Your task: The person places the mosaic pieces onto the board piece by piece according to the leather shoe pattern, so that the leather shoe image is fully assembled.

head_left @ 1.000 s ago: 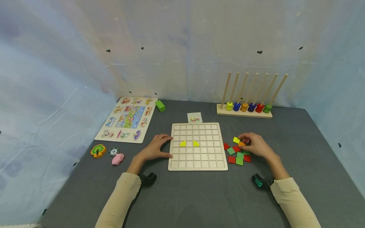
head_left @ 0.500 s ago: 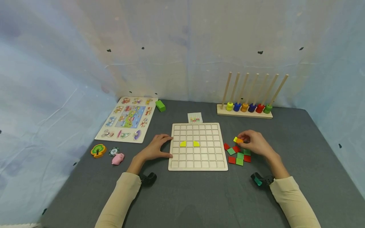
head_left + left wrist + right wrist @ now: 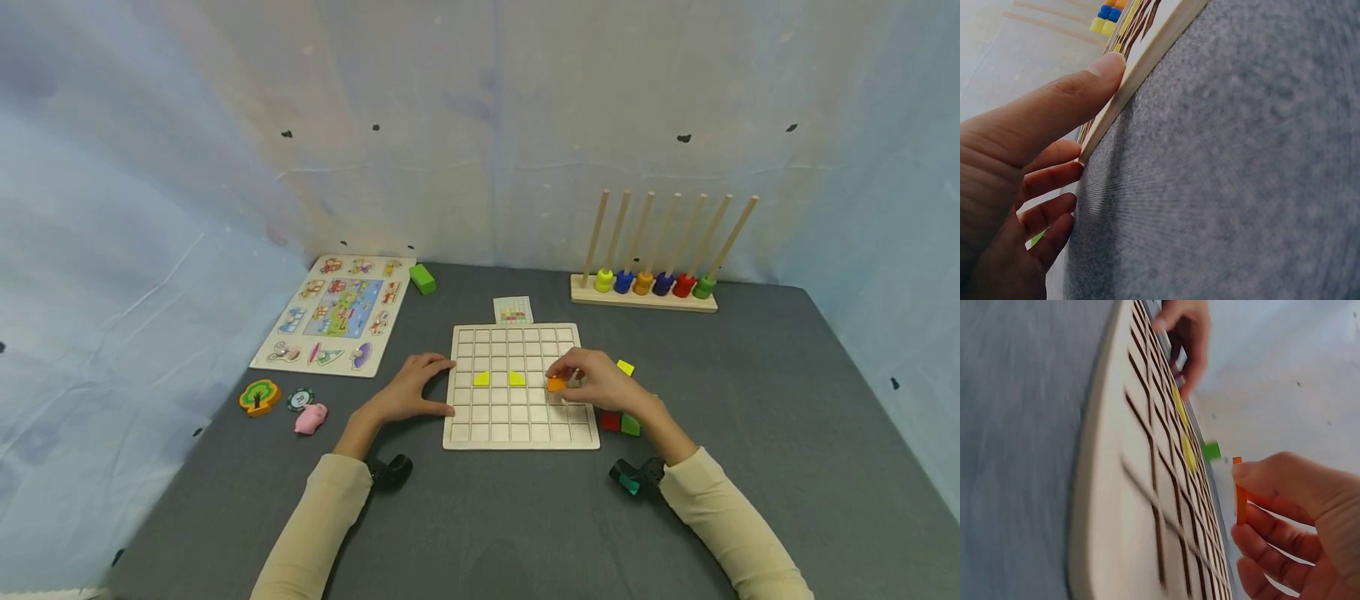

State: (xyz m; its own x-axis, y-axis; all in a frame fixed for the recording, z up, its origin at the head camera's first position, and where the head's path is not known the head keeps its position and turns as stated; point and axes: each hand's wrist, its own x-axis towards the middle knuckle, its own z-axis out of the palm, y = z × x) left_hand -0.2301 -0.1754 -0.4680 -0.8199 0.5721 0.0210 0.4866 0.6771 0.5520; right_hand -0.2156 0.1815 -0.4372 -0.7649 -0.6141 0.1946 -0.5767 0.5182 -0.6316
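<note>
Between thumb and fingertips my right hand (image 3: 600, 385) pinches a thin orange square tile (image 3: 556, 384), held over the right part of the wooden grid board (image 3: 519, 432). In the right wrist view the orange tile (image 3: 1240, 490) is edge-on and apart from the board. My left hand (image 3: 405, 388) rests at the board's left edge, thumb and fingertips spread along it. The left wrist view shows the thumb (image 3: 1079, 90) touching the rim. Two yellow quarter-round-looking pieces (image 3: 481, 378) sit in separate cells of one row. A small pattern card (image 3: 513, 310) lies behind the board.
Right of the board lie a yellow tile (image 3: 626, 367), a red tile (image 3: 611, 422) and a green tile (image 3: 630, 426), partly behind my arm. A peg stacker (image 3: 643, 301) stands back right. At left are a picture puzzle (image 3: 341, 308), green block (image 3: 422, 279), tree piece (image 3: 259, 397) and pink pig (image 3: 311, 418).
My right hand has picked the orange tile up from the loose pile and carried it left over the board. My left hand has stayed at the board's edge.
</note>
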